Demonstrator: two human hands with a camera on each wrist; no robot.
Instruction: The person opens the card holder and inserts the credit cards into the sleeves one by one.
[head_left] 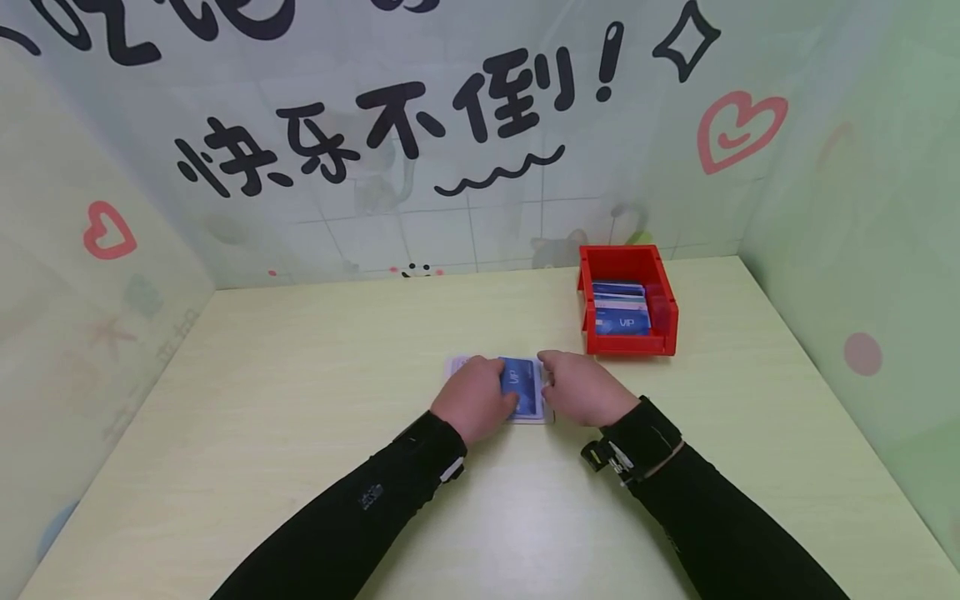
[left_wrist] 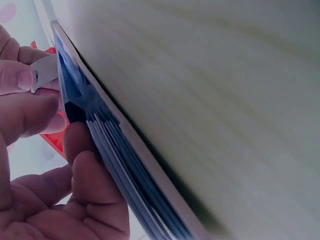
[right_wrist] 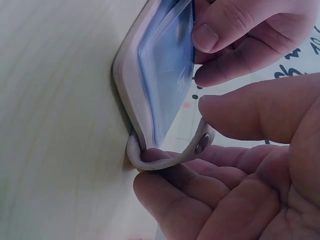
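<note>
A pale card holder [head_left: 547, 412] with a stack of clear sleeves [left_wrist: 107, 145] lies open on the table. Its top sleeve shows a blue VIP card [head_left: 519, 387]. My left hand [head_left: 476, 400] holds the sleeves along their left side, thumb and fingers bent at the edge. On the holder's right side, a strap [right_wrist: 167, 161] with a metal snap curls upward. My right hand [head_left: 588, 389] pinches this strap near its end, the thumb by the snap [right_wrist: 202, 143]. The left hand covers part of the holder in the head view.
A red bin [head_left: 666, 321] stands behind my right hand, with several blue cards [head_left: 622, 322] inside. Printed panels [head_left: 480, 229] close off the back and both sides of the pale wooden table [head_left: 300, 367].
</note>
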